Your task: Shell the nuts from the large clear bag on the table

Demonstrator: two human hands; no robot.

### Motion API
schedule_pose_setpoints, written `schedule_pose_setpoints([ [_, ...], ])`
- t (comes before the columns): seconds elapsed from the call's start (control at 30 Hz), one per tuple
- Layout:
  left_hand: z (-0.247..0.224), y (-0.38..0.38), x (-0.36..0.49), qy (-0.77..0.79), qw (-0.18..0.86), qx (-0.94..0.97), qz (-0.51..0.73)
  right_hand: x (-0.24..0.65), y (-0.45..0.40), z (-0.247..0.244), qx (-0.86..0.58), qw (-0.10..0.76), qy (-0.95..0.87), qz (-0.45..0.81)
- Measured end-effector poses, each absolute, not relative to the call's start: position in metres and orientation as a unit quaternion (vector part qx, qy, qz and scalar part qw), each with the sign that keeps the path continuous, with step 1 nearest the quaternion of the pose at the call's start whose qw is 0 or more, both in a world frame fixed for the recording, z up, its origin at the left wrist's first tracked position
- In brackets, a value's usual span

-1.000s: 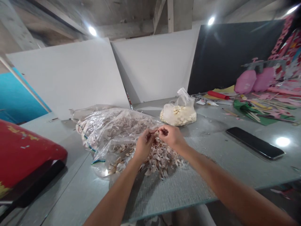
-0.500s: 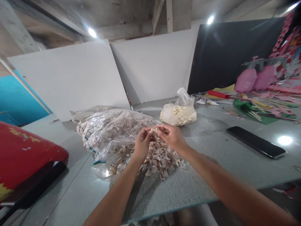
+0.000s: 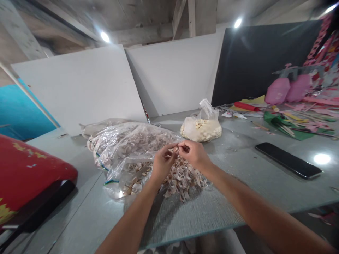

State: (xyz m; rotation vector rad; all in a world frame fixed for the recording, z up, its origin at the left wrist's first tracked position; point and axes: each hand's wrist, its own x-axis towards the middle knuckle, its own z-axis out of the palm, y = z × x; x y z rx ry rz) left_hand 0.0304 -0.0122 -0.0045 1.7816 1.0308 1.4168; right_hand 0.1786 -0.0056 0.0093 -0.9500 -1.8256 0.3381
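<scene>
My left hand (image 3: 164, 160) and my right hand (image 3: 194, 153) meet above a heap of pale, dry flakes (image 3: 182, 178) on the table. The fingers of both are pinched together at the fingertips; whatever small piece lies between them is too small to name. Left of the heap lies a large clear plastic bag (image 3: 135, 137), its open mouth showing more flakes and some pale pieces inside. Just behind my right hand stands a smaller clear bag (image 3: 202, 128) of cream-coloured pieces, gathered at the top.
A black phone (image 3: 288, 160) lies on the grey table (image 3: 265, 190) at the right. Pink bottles (image 3: 277, 91), a red roll (image 3: 246, 106) and green paper (image 3: 293, 128) are at the back right. A red object (image 3: 34, 176) is at the left. White boards (image 3: 79, 88) stand behind.
My left hand has turned and shifted slightly right, its fingers curling differently. The pale piece that showed between my fingertips is now mostly hidden.
</scene>
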Motion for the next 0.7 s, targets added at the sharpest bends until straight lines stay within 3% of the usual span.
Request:
schedule_pose_setpoints([
  [0.13,-0.001,-0.015,0.030,0.396,0.234,0.688,0.561,0.179,-0.002,0.008,-0.392,0.502,-0.761,0.125],
  [0.3,0.000,-0.012,0.030,0.371,0.354,0.578,0.635,0.181,0.003,0.005,-0.416,0.529,-0.728,0.131],
  [0.43,0.004,-0.011,0.029,0.343,0.420,0.523,0.658,0.187,0.002,0.009,-0.419,0.505,-0.743,0.132],
  [0.57,0.006,-0.011,0.029,0.347,0.438,0.534,0.634,0.189,-0.002,0.011,-0.425,0.470,-0.766,0.111],
  [0.7,0.003,-0.010,0.030,0.358,0.420,0.570,0.609,0.187,-0.005,0.014,-0.389,0.511,-0.749,0.158],
])
